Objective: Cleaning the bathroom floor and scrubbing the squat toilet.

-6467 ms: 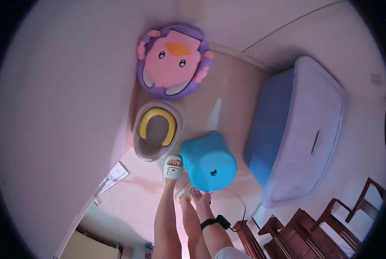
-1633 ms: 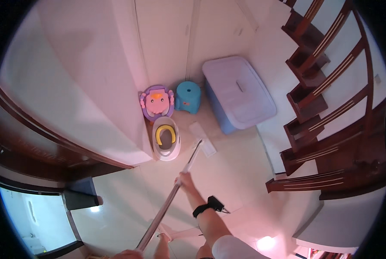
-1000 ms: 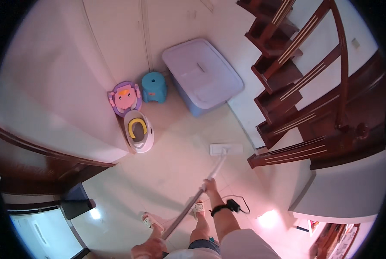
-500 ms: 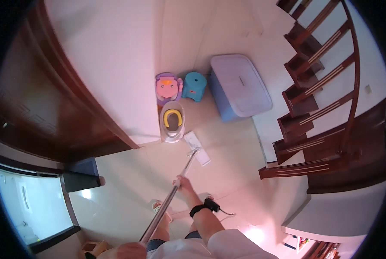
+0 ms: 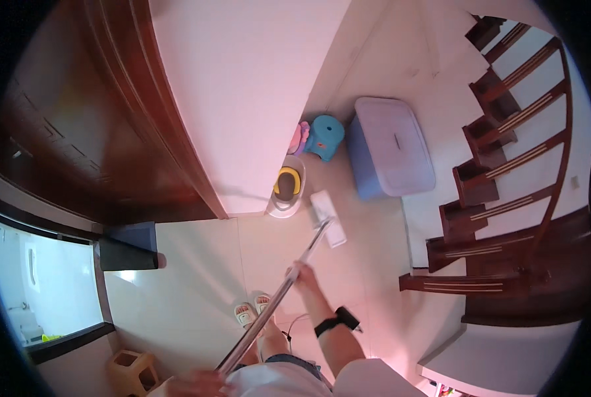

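A flat mop (image 5: pixel 332 228) with a white rectangular head lies against the tiled floor, its silver pole slanting back toward my body. My right hand (image 5: pixel 301 274) is wrapped round the middle of the pole. At the lower edge, my left hand (image 5: pixel 199 384) is closed about the pole's upper end, somewhat blurred by motion. Just left of the mop head stands a child's potty (image 5: pixel 287 206) with a yellow seat ring, partly hidden by the wall corner.
Beyond the potty are a blue stool (image 5: pixel 325 135), a pink and purple child's item (image 5: pixel 298 140), and a large lidded storage box (image 5: pixel 394 145). Dark wooden stairs (image 5: pixel 480 286) rise at right. A dark bin (image 5: pixel 130 255) and a tan stool (image 5: pixel 133 370) stand at left.
My view has swung left, so the room's things sit farther right. Both feet now show side by side. The mop stays in both hands, its head still near the potty.
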Tool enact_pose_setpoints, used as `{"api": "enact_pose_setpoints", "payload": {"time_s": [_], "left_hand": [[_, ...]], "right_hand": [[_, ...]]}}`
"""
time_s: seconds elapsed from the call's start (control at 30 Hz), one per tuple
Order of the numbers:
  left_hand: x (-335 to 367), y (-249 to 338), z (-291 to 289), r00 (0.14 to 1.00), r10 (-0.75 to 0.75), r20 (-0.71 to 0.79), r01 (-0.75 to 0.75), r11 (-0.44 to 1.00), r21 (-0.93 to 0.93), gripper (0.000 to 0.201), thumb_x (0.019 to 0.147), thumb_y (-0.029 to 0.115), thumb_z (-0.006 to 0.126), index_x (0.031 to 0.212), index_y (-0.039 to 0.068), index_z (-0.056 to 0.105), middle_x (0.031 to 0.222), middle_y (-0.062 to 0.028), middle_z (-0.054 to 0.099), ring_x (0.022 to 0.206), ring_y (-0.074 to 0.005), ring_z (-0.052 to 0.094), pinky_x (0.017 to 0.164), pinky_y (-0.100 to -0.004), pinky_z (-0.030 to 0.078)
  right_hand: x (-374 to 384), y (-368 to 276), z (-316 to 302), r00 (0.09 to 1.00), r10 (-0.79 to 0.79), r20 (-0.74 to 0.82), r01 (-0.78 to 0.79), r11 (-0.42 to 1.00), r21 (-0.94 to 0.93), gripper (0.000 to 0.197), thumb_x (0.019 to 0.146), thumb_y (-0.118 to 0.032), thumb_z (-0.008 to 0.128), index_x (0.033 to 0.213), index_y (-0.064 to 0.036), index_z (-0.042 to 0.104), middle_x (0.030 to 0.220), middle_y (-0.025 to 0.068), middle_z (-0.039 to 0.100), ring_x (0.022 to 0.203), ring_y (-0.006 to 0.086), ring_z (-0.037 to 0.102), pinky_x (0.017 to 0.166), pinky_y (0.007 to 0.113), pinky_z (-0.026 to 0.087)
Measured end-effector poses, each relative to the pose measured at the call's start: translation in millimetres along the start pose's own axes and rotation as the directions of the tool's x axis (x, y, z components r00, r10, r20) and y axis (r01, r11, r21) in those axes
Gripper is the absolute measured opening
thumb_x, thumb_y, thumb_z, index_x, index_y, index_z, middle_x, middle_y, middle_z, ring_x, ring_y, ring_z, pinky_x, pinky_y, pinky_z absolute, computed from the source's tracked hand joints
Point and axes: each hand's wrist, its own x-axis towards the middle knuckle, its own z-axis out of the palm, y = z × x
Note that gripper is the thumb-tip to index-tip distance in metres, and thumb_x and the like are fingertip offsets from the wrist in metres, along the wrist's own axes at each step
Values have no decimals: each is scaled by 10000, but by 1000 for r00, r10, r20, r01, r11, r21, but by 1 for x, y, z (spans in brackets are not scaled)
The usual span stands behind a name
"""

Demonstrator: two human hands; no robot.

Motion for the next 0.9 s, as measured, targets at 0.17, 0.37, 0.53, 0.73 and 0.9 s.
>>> {"api": "enact_pose_setpoints", "payload": {"time_s": [0.17, 0.37, 0.53, 0.73, 0.9], "left_hand": [[61, -84, 60, 997, 8, -76, -8, 1000, 1, 96, 649, 5, 615, 725, 10, 556, 844, -122, 570, 874, -296, 556, 825, -445, 406], [26, -100, 52, 986, -77, -147, 61, 992, -110, 128, 651, -33, 601, 632, 60, 515, 688, -78, 536, 719, -254, 566, 725, -398, 445], [-41, -71, -15, 994, -11, -110, 9, 1000, -15, 96, 699, 10, 561, 616, 17, 514, 598, -89, 532, 567, -203, 548, 594, -339, 467], [-169, -37, -129, 981, -129, 147, 134, 991, -22, 128, 724, 50, 593, 762, 28, 473, 783, -55, 523, 821, -229, 511, 688, -389, 411], [-303, -23, -211, 982, -190, 24, 187, 978, 91, 296, 716, 271, 617, 812, 32, 472, 751, -74, 511, 759, -213, 509, 682, -386, 417]], "right_hand": [[104, -75, -12, 993, -76, -90, 49, 962, -269, 163, 779, -118, 497, 849, 23, 453, 638, 121, 492, 537, 232, 518, 486, 378, 485], [113, -38, 10, 958, -56, -282, -149, 742, -654, 277, 750, -92, 505, 910, 107, 397, 657, 175, 499, 503, 279, 526, 439, 410, 484], [42, 60, 5, 928, -16, -371, -229, 763, -604, 252, 758, -88, 482, 906, 98, 400, 671, 199, 501, 538, 323, 548, 440, 440, 489], [-19, 214, 65, 933, 35, -359, -207, 868, -452, 236, 796, -84, 466, 911, 95, 364, 649, 166, 475, 474, 306, 523, 457, 434, 481], [-60, 354, 172, 982, 126, -140, -155, 962, -225, 173, 765, -95, 485, 797, 39, 381, 594, 108, 427, 411, 238, 459, 474, 426, 483]]}}
